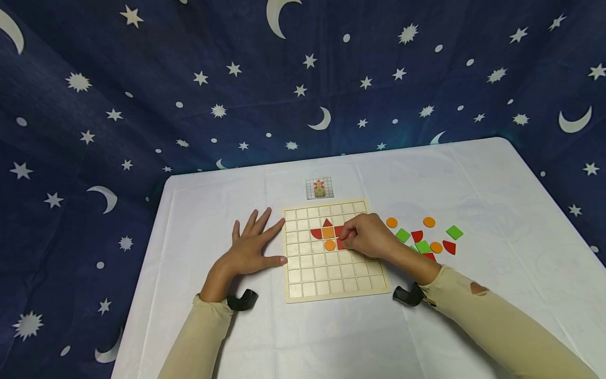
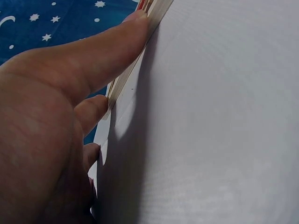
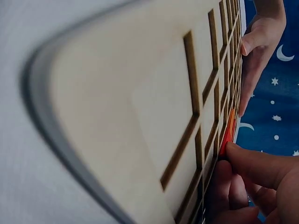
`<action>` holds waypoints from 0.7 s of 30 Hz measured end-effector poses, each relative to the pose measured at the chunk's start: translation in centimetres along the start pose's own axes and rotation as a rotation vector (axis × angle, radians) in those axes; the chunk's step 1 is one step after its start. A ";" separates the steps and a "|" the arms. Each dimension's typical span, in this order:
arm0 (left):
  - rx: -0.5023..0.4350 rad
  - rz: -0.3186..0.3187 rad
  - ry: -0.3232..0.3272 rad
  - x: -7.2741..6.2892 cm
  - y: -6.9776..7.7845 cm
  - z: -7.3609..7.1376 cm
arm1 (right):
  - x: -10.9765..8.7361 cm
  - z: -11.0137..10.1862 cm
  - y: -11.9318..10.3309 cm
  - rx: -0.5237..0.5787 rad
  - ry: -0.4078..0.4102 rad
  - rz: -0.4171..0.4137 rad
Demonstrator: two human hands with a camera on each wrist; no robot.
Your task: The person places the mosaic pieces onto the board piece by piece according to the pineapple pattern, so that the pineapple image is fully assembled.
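Observation:
A wooden grid board [image 1: 307, 274] lies on the white table. My right hand [image 1: 369, 236] pinches a red piece [image 1: 340, 245] at the board's surface; its shape is partly hidden by the fingers. In the right wrist view the thumb presses on the red piece [image 3: 226, 140]. Left of these fingers sit an orange square [image 1: 328, 232], an orange disc [image 1: 330, 245], a red triangle [image 1: 326, 223] and a red quarter-circle [image 1: 316, 233]. Another red piece [image 1: 338, 231] is partly covered. My left hand [image 1: 251, 250] is spread, its thumb and forefinger touching the board's left edge.
A small pattern card [image 1: 320, 188] lies beyond the board's far edge. Right of the board, loose pieces are scattered: orange discs [image 1: 428, 222], green squares [image 1: 455, 232] and red quarter-circles [image 1: 449, 247]. My right forearm partly covers some. A dark star-and-moon cloth [image 1: 265, 95] hangs behind the table.

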State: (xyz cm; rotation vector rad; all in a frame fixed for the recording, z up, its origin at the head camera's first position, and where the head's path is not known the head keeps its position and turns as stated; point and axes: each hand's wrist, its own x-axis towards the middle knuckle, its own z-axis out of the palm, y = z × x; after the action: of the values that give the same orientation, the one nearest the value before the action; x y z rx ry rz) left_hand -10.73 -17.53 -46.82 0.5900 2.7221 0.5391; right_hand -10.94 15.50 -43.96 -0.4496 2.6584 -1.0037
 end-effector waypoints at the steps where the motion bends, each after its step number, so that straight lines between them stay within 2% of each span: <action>1: 0.002 0.000 0.001 0.0 0.0 0.0 | 0.0 0.1 0.0 -0.012 0.003 -0.008; 6: 0.001 0.000 0.005 0.0 0.0 0.0 | 0.0 -0.1 0.1 -0.031 0.003 0.008; 11: -0.004 0.002 0.004 0.0 0.0 0.0 | -0.2 -0.7 0.5 -0.011 -0.051 0.033; 15: -0.002 0.001 0.001 0.0 0.0 0.0 | -0.4 -0.9 0.7 -0.008 -0.082 0.004; 21: 0.004 0.002 0.005 -0.1 0.0 0.0 | -0.5 -0.7 0.7 -0.012 -0.067 -0.035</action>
State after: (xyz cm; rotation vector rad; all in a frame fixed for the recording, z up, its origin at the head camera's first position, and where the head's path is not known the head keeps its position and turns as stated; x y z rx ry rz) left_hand -10.67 -17.55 -46.83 0.5937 2.7284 0.5363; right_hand -10.82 16.63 -43.91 -0.5245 2.6071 -0.9662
